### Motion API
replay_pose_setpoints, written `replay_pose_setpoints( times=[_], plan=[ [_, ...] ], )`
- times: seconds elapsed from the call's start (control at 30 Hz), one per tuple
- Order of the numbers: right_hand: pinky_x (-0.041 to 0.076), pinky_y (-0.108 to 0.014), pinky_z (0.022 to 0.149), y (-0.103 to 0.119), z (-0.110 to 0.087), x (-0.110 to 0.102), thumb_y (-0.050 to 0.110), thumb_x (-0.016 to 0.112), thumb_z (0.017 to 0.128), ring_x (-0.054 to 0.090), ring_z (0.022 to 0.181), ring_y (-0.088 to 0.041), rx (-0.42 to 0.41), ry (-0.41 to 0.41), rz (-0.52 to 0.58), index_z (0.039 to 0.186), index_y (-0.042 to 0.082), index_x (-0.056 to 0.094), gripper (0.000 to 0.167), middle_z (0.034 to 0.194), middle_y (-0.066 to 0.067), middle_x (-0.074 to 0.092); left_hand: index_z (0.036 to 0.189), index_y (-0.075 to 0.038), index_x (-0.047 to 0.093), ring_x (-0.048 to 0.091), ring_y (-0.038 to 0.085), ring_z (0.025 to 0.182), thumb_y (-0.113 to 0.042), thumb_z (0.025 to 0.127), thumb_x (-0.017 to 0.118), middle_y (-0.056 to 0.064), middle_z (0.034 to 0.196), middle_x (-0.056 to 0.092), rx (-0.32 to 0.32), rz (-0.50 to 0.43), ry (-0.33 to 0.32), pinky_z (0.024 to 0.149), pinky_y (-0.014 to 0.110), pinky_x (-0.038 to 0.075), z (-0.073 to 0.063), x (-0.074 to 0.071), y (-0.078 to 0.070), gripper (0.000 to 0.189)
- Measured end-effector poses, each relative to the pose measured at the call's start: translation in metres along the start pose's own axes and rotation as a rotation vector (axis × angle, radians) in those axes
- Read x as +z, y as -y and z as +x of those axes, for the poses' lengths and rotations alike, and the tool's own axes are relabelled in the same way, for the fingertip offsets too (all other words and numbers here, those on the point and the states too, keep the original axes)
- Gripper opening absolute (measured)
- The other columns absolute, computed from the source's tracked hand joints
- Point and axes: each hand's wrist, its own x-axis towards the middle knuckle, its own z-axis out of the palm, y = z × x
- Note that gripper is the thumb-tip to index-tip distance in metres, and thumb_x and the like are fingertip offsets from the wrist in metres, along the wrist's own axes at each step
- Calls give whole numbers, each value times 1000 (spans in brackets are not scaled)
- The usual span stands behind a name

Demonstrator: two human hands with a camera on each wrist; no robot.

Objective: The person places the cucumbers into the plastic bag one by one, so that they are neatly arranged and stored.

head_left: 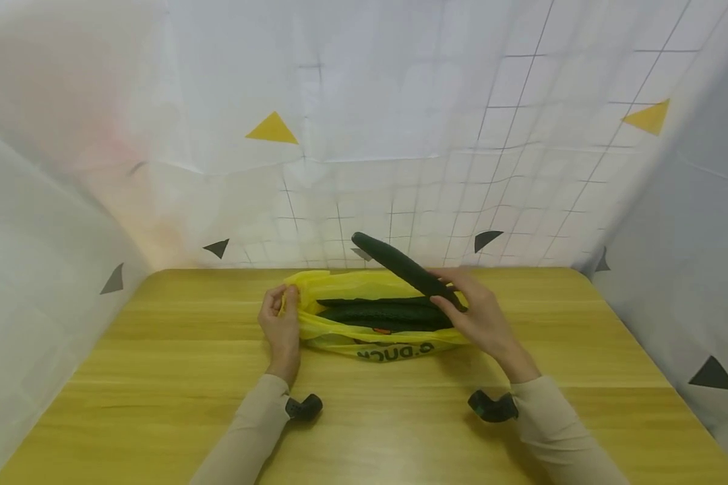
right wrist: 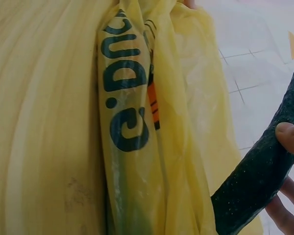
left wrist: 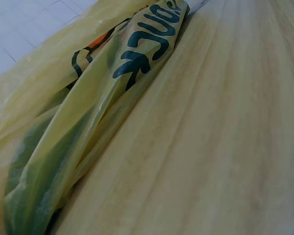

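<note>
A yellow plastic bag (head_left: 364, 286) with dark lettering lies on its side, its mouth spread. Inside it are dark green cucumbers (head_left: 376, 314), partly hidden by the bag's front edge. At the bag's left end, my left hand (head_left: 281, 330) pinches the rim between thumb and curled fingers. My right hand (head_left: 485, 320) grips another cucumber (head_left: 400, 264) near its lower end, above the bag's right side. That cucumber slants up to the left. The right wrist view shows fingers (right wrist: 291, 139) around the cucumber (right wrist: 257, 178), whose lower end is by the bag (right wrist: 186, 107). The left hand is out of its own wrist view.
The wood-grain table (head_left: 376, 431) extends around the bag on all sides. A white sheet with grid lines (head_left: 364, 135) stands behind the table, with pale walls at left and right. Black devices (head_left: 304, 407) sit at both wrists.
</note>
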Motion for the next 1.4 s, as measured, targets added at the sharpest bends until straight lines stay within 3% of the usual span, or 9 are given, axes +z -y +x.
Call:
replay_pose_setpoints(
  times=[0.27, 0.87, 1.0, 1.2, 1.4],
  plan=[
    [48, -37, 91, 2, -6, 6, 7, 71, 83, 57, 112, -20, -9, 37, -41, 129, 11, 56, 48, 122, -4, 61, 100, -7, 64, 65, 10, 91, -37, 86, 67, -4, 98, 67, 50, 9, -20, 79, 18, 51, 0, 4, 0, 33],
    [51, -38, 86, 4, -12, 15, 5, 72, 81, 59, 106, -23, -111, 70, -141, 125, 7, 60, 46, 117, -8, 63, 104, -6, 63, 62, 10, 94, -35, 88, 64, -6, 96, 66, -9, 11, 10, 82, 19, 48, -5, 3, 2, 34],
    [51, -38, 85, 4, -12, 19, 5, 72, 81, 59, 106, -23, -120, 88, -174, 125, 8, 60, 46, 117, -7, 64, 104, -6, 63, 61, 10, 94, -32, 89, 64, -7, 96, 66, -39, 23, 19, 82, 20, 48, -7, 2, -6, 30],
    [50, -37, 87, 6, -11, 25, 8, 71, 83, 58, 108, -21, -107, 120, -190, 128, 11, 59, 46, 121, -5, 63, 103, -6, 64, 60, 9, 90, -29, 90, 65, -9, 94, 66, -35, 36, 2, 79, 20, 47, -13, 2, -27, 27],
    [50, -37, 86, 4, -9, 31, 10, 69, 86, 58, 107, -21, -86, 147, -200, 127, 11, 60, 42, 121, -4, 64, 103, -5, 64, 61, 10, 91, -31, 89, 65, -7, 96, 66, -23, 33, 9, 80, 20, 48, -9, 1, -26, 30]
  ],
)
